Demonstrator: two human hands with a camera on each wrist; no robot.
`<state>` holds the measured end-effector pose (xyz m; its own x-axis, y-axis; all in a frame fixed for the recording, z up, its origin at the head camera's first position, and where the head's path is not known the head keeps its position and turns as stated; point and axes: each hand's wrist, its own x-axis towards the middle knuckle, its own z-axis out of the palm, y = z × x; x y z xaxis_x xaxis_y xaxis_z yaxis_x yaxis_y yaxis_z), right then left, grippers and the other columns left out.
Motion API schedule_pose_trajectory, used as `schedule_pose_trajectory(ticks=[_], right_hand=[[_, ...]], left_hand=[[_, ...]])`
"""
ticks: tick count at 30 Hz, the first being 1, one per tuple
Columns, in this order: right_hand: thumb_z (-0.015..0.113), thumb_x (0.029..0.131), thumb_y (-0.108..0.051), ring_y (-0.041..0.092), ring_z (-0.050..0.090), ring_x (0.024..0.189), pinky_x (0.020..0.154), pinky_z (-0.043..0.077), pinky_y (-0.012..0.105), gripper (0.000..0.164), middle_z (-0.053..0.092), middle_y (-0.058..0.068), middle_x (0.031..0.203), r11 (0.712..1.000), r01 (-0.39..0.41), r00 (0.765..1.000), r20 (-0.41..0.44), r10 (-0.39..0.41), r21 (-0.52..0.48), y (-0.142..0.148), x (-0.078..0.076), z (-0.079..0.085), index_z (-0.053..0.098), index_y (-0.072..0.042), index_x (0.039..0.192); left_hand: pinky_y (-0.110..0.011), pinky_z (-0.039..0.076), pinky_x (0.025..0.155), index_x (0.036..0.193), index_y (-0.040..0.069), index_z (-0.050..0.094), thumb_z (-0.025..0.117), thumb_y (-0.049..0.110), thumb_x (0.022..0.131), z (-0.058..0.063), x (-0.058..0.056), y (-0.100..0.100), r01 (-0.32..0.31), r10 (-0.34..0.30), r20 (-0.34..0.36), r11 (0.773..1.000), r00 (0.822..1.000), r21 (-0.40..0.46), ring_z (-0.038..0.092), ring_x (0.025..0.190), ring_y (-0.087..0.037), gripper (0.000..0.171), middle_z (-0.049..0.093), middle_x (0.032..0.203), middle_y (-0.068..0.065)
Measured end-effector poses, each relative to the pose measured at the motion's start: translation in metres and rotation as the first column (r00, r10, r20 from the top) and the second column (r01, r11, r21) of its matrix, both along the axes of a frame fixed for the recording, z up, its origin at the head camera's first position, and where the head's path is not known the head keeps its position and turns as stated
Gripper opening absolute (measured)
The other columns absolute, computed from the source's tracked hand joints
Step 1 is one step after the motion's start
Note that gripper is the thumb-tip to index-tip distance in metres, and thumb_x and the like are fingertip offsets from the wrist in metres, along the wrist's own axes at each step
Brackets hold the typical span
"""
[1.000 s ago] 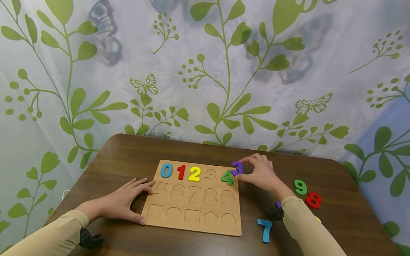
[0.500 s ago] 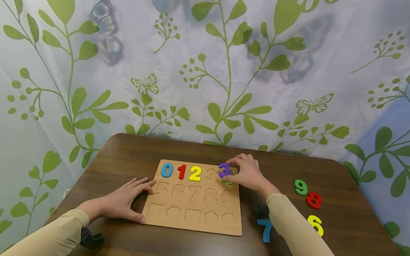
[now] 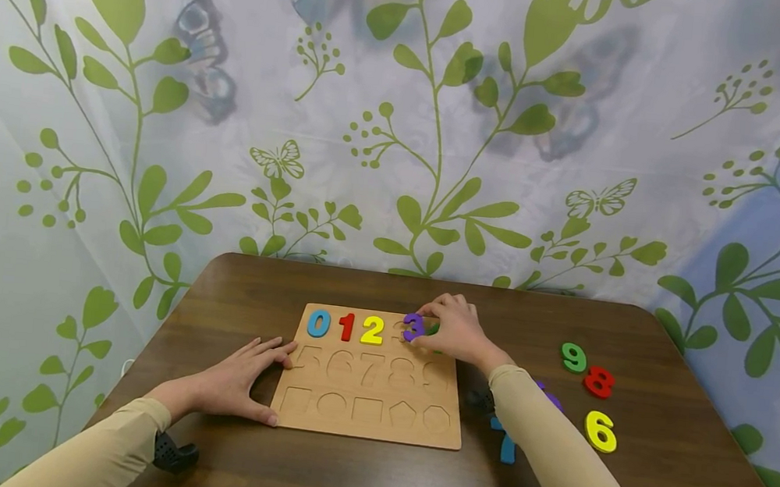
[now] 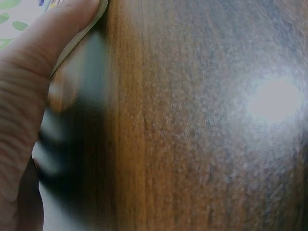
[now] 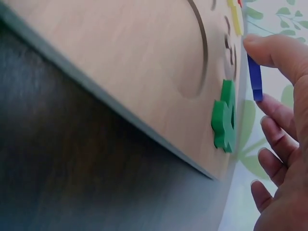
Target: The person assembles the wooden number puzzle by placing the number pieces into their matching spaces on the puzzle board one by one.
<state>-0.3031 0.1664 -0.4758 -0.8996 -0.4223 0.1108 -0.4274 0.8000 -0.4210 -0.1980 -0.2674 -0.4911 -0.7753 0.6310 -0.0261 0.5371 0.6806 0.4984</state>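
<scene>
My right hand point(image 3: 459, 332) pinches a purple number 3 point(image 3: 413, 328) between thumb and fingers. It is held above the wooden puzzle board point(image 3: 376, 388), just right of the 3-shaped recess. In the right wrist view the purple 3 point(image 5: 255, 82) is seen edge-on, apart from the board. Beneath the hand, the green 4 point(image 5: 224, 118) stands proud of the board and is mostly hidden in the head view. My left hand point(image 3: 236, 381) rests at the board's left edge, thumb at the near corner, fingers spread. The blue 0 point(image 3: 319, 324), red 1 point(image 3: 347, 326) and yellow 2 point(image 3: 372, 330) lie in the top row.
Right of the board lie a green 9 point(image 3: 573, 358), red 8 point(image 3: 599, 381) and yellow 6 point(image 3: 601, 432). A blue 7 point(image 3: 508, 448) and a purple piece point(image 3: 550, 396) are partly covered by the right sleeve. A patterned curtain hangs behind the brown table point(image 3: 339, 482).
My right hand has carried the purple 3 leftward, from over the green 4 to beside the 3-shaped recess. The yellow 6 has come out from behind the sleeve. My left hand stays put.
</scene>
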Motion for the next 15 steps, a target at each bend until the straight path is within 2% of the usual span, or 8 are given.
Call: schedule_pose_trajectory(ticks=[15], right_hand=[[0.083,0.076,-0.059,0.027,0.042,0.120,0.103,0.029,0.054,0.057,0.055,0.001,0.124,0.997,-0.007,1.000,-0.029,0.009,0.083,-0.014,0.000,-0.004,0.072,-0.024,0.120]], left_hand=[[-0.066,0.009,0.120,0.131,0.023,0.052,0.077,0.072,0.076,-0.002,-0.001,-0.001,0.004,-0.004,-0.011,1.000,1.000,-0.002,0.020,0.153,-0.040,0.078,0.029,0.166,-0.008]])
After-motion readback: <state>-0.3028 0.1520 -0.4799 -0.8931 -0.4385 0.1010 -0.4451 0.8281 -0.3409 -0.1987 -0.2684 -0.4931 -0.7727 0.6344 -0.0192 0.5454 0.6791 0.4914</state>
